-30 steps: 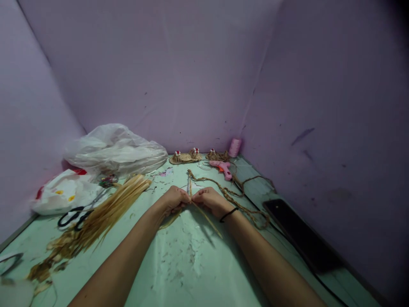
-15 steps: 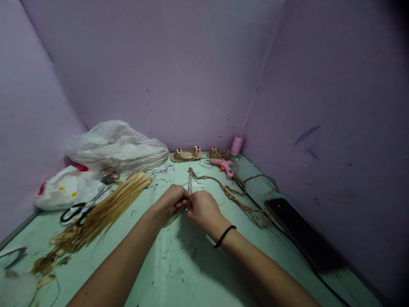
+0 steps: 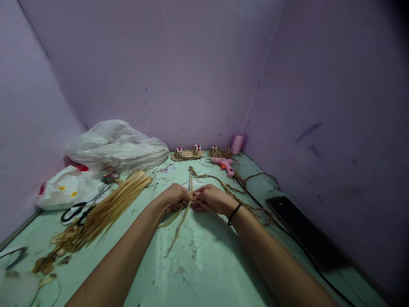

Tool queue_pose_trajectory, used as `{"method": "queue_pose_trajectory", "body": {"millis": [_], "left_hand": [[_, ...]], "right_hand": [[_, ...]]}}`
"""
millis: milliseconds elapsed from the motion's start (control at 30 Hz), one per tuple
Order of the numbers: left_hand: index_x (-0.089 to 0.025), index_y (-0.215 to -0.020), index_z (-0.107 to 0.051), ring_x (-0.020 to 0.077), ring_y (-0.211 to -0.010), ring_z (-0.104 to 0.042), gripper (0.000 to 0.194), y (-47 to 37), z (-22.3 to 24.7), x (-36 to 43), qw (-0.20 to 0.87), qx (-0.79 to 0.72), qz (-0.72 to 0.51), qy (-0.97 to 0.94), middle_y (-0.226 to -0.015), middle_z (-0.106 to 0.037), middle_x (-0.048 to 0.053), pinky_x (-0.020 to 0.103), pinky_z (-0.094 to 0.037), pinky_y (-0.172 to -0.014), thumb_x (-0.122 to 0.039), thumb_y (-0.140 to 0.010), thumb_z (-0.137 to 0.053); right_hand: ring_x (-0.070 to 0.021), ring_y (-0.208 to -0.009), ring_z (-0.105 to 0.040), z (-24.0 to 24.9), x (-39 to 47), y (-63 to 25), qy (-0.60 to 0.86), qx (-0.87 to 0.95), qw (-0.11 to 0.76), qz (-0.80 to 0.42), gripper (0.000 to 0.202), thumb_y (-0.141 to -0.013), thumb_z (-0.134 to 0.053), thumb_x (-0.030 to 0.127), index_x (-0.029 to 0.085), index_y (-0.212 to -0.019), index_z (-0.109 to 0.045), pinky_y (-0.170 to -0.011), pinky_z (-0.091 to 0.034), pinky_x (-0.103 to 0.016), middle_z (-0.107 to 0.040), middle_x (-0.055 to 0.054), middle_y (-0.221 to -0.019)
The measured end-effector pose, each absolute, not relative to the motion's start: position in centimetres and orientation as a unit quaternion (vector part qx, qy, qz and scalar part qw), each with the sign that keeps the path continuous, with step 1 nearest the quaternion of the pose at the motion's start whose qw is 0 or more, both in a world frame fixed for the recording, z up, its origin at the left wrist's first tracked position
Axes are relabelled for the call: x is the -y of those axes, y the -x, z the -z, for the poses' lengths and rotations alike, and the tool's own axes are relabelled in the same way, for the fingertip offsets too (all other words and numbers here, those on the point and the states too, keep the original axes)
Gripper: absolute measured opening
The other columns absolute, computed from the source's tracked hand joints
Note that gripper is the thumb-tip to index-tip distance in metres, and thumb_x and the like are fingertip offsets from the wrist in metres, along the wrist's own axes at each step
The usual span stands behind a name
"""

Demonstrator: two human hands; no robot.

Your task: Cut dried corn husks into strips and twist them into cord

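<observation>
Straw-coloured fibre strands (image 3: 180, 226) meet between my two hands at the middle of the green tabletop (image 3: 179, 277). My left hand (image 3: 175, 197) is closed, pinching strands on the left side. Opposite it, my right hand (image 3: 212, 198), with a black band at the wrist, pinches a strand on the right; its fingertips are partly hidden. One loose strand end hangs down toward me between the hands. Beyond them, a narrow braid (image 3: 191, 181) runs away from the fingers and joins a longer brown braided cord (image 3: 234, 194) curving to the right.
Left lie a bundle of dry fibre (image 3: 108, 209), scissors (image 3: 78, 211) and plastic bags (image 3: 118, 145). At the back are small woven slippers (image 3: 187, 154), a pink glue gun (image 3: 225, 165) and a pink thread spool (image 3: 237, 144). A dark phone-like slab (image 3: 303, 232) lies right.
My right hand has shifted right, away from my left, and its fingers have turned. A loose strand now shows hanging between the hands. My left hand has barely moved.
</observation>
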State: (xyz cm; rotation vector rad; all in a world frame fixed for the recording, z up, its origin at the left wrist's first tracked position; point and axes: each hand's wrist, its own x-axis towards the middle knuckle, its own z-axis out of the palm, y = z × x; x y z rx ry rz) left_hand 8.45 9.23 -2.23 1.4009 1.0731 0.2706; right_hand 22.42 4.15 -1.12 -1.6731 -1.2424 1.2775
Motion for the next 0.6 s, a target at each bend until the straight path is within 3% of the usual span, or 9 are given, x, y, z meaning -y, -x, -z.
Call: {"method": "queue_pose_trajectory", "body": {"millis": [200,467,600], "left_hand": [[-0.015,-0.053,-0.050,0.0031,-0.028,-0.023,0.016,-8.5,2.4,-9.4,0.594,-0.480,-0.107,-0.637,-0.036,-0.037,-0.008,0.019,-0.013,-0.033,-0.028,-0.053,-0.060],[-0.013,-0.040,-0.052,0.0061,-0.028,-0.026,0.014,-8.2,0.9,-9.1,0.507,-0.524,-0.075,-0.680,-0.027,-0.033,-0.004,0.021,-0.017,-0.035,-0.016,-0.054,-0.056],[-0.014,-0.039,-0.053,0.0088,-0.033,-0.033,0.014,-8.6,-0.3,-8.0,0.449,-0.543,-0.074,-0.705,-0.031,-0.041,-0.001,0.022,-0.022,-0.039,-0.012,-0.052,-0.057]], "right_hand": [[-0.0028,-0.028,-0.022,2.1,-3.9,-21.7,0.625,0.458,0.332,-0.538,0.019,-0.065,-0.047,0.011,0.015,-0.046,-0.045,-0.032,-0.015,-0.018,-0.030,0.008,-0.032],[-0.0034,-0.027,-0.023,3.4,-4.2,-22.1,0.603,0.457,0.356,-0.550,0.018,-0.062,-0.051,0.019,0.016,-0.045,-0.045,-0.032,-0.012,-0.020,-0.032,0.008,-0.031],[-0.0034,-0.029,-0.022,3.7,-4.2,-21.9,0.595,0.445,0.378,-0.553,0.014,-0.060,-0.052,0.018,0.015,-0.047,-0.050,-0.034,-0.010,-0.021,-0.034,0.008,-0.031]]}}
